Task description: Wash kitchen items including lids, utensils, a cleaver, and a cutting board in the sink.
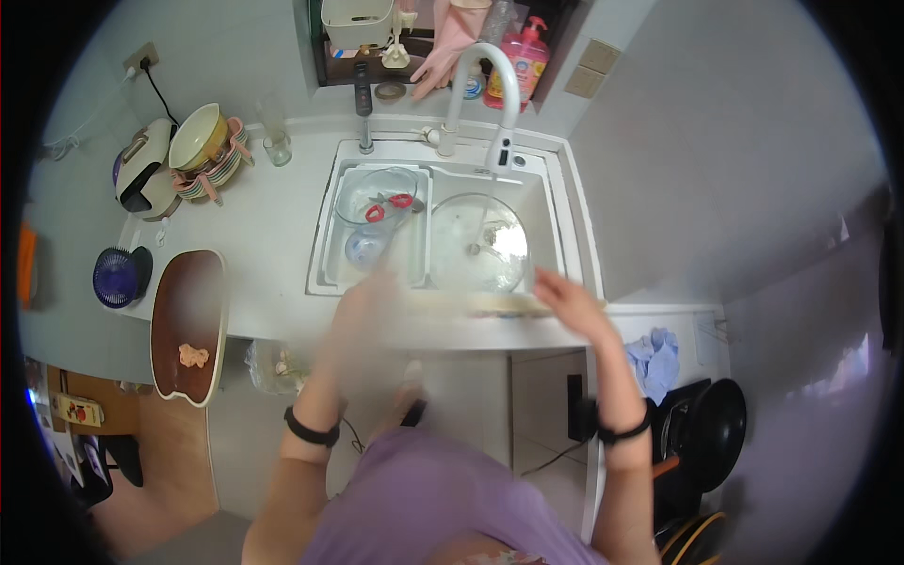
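My left hand [367, 289] is over the front rim of the sink, by the left basin; a blurred patch hides its fingers. Past the front right corner of the right basin, my right hand [568, 300] has its fingers pointing left, with nothing seen in them. Water runs from the white faucet [487, 70] into a large round clear glass vessel [441, 265] in the right basin. A clear glass bowl [347, 201] sits in the left basin, with red-handled scissors [401, 201] in or over it. A clear bluish container [364, 247] lies nearer me.
A brown cutting board [169, 304] with a small piece of raw meat [193, 356] juts over the counter's left edge. Behind it are a purple fan [115, 277], stacked bowls [201, 145] and a glass cup [278, 150]. A wok [717, 434] stands at right, near a blue cloth [655, 361].
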Tool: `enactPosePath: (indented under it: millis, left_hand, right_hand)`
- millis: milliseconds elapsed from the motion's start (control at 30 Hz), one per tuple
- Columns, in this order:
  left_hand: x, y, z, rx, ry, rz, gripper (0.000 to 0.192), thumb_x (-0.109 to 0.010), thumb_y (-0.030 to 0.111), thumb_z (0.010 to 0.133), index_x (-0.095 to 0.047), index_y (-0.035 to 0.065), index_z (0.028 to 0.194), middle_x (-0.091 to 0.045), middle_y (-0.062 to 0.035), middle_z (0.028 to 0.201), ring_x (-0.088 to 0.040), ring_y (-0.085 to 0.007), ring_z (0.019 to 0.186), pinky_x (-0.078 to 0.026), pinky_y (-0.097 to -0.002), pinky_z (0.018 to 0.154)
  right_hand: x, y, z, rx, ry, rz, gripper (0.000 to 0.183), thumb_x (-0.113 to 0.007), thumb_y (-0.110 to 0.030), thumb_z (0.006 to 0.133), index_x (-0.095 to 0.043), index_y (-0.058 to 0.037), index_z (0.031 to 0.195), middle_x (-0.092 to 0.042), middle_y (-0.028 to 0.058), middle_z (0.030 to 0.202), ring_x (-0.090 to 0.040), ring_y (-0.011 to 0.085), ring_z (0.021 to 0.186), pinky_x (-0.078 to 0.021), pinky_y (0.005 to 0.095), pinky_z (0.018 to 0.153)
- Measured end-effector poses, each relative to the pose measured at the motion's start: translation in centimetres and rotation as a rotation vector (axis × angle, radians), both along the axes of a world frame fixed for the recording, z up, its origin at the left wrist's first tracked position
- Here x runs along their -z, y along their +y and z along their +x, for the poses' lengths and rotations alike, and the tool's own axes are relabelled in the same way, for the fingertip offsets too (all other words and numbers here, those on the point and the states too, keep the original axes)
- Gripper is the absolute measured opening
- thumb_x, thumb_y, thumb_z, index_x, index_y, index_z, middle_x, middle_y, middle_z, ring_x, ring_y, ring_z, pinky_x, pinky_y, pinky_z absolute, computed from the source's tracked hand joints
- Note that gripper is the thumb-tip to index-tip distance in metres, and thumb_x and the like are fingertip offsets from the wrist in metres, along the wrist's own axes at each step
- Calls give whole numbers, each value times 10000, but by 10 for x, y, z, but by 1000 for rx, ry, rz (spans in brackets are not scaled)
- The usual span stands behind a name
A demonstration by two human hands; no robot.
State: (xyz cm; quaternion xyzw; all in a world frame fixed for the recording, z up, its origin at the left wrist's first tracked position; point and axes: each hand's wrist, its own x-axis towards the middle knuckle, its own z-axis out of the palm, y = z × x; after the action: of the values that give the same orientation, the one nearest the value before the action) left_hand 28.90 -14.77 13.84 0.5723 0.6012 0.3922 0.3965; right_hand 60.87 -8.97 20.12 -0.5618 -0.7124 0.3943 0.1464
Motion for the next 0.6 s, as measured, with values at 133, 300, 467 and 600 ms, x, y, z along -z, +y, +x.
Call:
enactPosePath:
  millis: [133,300,467,600]
  left_hand:
    - [-23,23,-13,-56,212,35,276,-538,90,798,-535,29,1068,-609,-80,860,-567,-145,783,-438,-245,688]
    - [-15,25,-36,-142,232,39,273,-519,42,796,-537,39,1068,-611,-93,892,-578,-170,813,-439,-258,727]
    - [0,1,-41,-487,207,-134,242,-525,16,770,-551,8,1010,-595,-120,935,-560,-213,864,-423,-286,765]
    - [-2,0,-31,-661,115,-262,182,-533,38,772,-561,-22,941,-585,-151,942,-558,-248,882,-420,-290,766]
  right_hand:
    - [62,168,-1,-55,-225,-117,619,-551,-329,777,-329,16,1240,-449,218,1173,-451,292,1084,-353,325,904]
    - [211,289,29,-205,-751,-85,668,-534,-311,750,-285,68,1240,-397,256,1202,-391,351,1118,-317,341,938]
    - [273,321,26,-292,-662,-35,479,-484,-201,783,-354,74,1154,-516,238,1037,-549,318,893,-447,345,748]
    - [277,333,32,-305,-547,-180,431,-472,-182,792,-371,77,1121,-541,225,980,-573,303,820,-464,344,677]
